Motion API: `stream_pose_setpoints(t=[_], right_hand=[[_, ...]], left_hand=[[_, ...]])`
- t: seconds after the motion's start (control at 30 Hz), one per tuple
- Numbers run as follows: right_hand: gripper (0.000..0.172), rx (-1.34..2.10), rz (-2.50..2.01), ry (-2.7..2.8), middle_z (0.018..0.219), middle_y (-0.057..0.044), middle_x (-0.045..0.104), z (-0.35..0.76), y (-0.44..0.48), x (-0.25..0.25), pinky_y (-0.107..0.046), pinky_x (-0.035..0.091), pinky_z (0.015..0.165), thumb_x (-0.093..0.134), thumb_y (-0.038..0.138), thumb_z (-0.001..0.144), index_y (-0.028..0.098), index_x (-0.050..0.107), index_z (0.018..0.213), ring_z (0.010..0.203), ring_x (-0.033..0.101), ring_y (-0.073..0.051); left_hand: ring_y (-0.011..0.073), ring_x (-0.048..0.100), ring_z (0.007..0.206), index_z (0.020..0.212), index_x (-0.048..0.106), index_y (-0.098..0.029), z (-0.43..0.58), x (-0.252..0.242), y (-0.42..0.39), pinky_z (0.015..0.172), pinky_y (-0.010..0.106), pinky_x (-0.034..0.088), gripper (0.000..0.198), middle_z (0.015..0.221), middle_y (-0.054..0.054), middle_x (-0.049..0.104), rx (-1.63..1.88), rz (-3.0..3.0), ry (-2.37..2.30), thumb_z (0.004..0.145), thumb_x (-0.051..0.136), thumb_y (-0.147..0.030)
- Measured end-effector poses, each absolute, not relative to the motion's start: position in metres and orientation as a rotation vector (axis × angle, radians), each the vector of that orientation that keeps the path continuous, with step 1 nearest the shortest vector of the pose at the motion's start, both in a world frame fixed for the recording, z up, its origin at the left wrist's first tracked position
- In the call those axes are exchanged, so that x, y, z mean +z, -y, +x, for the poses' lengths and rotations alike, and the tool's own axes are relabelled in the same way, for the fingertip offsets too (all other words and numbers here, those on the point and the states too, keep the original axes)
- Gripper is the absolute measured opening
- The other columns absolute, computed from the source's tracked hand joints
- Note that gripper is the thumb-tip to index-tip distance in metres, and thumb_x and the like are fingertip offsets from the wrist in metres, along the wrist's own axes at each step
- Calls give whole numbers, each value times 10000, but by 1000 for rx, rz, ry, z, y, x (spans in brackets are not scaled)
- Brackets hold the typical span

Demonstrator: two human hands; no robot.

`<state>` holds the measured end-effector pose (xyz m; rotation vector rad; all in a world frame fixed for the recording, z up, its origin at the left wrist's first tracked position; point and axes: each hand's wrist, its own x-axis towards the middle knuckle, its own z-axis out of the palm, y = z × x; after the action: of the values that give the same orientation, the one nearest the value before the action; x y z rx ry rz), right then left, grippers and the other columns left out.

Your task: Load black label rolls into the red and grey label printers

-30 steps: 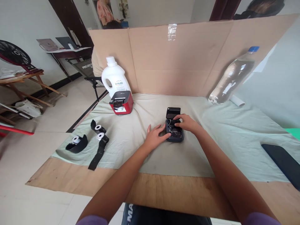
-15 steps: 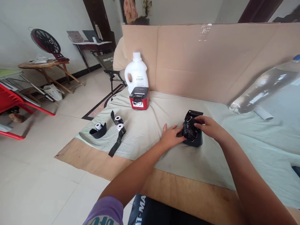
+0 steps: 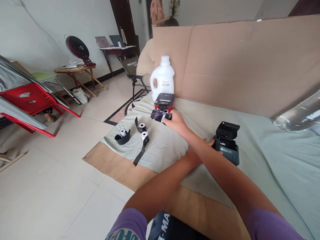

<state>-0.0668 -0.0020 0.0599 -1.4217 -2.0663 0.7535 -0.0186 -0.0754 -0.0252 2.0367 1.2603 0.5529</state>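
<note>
My right hand reaches across my left arm toward the table's left side and is closed on a black-wrapped roll, held just in front of a red label printer. A small black printer sits on the pale green cloth with its lid up. My left hand lies against that printer's left side, mostly hidden under my right forearm, so its fingers do not show clearly.
Three white paper rolls with loose black wrappers lie at the cloth's left end. A white jug stands behind the red printer, a cardboard wall runs along the back, and a clear bottle leans at right.
My right hand left the black printer and swung left toward the red printer, carrying the black-wrapped roll. My left hand stayed at the black printer. The view turned left.
</note>
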Motion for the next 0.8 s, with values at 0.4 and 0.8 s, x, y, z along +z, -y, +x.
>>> stream_pose_setpoints(t=[0.4,0.8], right_hand=[[346,392,-1479,2531,1138,-192,685,-118,4,-1,-388,504,781,439,332,999,149,412,1291,941,695,-310],[518,311,-474,2708,1217,-102,576,-104,50,4,-356,461,886,479,46,864,241,554,1337,1069,507,-252]], left_hand=[[210,148,1572,1592,220,-296,-19,-17,68,1251,607,-82,731,1583,8,449,315,2169,-1205,947,278,-634],[225,300,1516,1571,298,-197,-7,-17,81,1272,547,-54,734,1527,57,522,371,2309,-1361,994,129,-616]])
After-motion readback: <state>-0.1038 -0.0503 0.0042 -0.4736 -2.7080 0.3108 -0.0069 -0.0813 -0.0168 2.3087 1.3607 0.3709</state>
